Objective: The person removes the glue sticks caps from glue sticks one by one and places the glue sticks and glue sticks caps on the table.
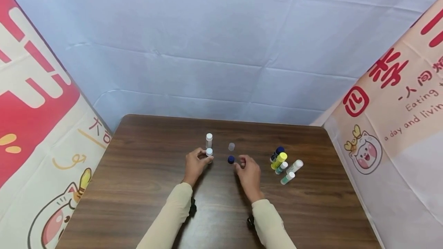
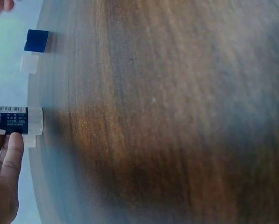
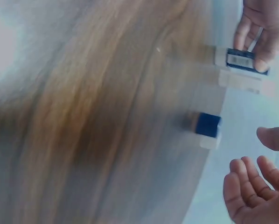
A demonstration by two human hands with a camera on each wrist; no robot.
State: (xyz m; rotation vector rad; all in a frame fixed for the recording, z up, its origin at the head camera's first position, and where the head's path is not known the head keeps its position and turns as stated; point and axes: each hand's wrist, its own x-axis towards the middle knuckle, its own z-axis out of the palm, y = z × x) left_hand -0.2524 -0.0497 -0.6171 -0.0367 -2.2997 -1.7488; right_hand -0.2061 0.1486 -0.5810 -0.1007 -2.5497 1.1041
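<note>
My left hand [image 1: 194, 165] grips a glue stick [image 2: 11, 120] with a navy label and barcode, held upright with its clear end at the table. Its top looks white in the head view. Just behind it stands a second, pale glue stick [image 1: 209, 141] with a white top. To the right a dark blue cap [image 1: 231, 160] sits on the wood, with a translucent cap [image 1: 231, 146] farther back. Beside the blue cap is my right hand [image 1: 249, 173], its fingers loosely bent and holding nothing; the right wrist view shows a gap between thumb and fingers.
Several glue sticks stand in a group to the right of my right hand, among them a yellow one [image 1: 278, 160] and a green one with a white cap [image 1: 288, 178]. The brown wooden table [image 1: 145, 187] ends at a white cloth backdrop [image 1: 207, 68].
</note>
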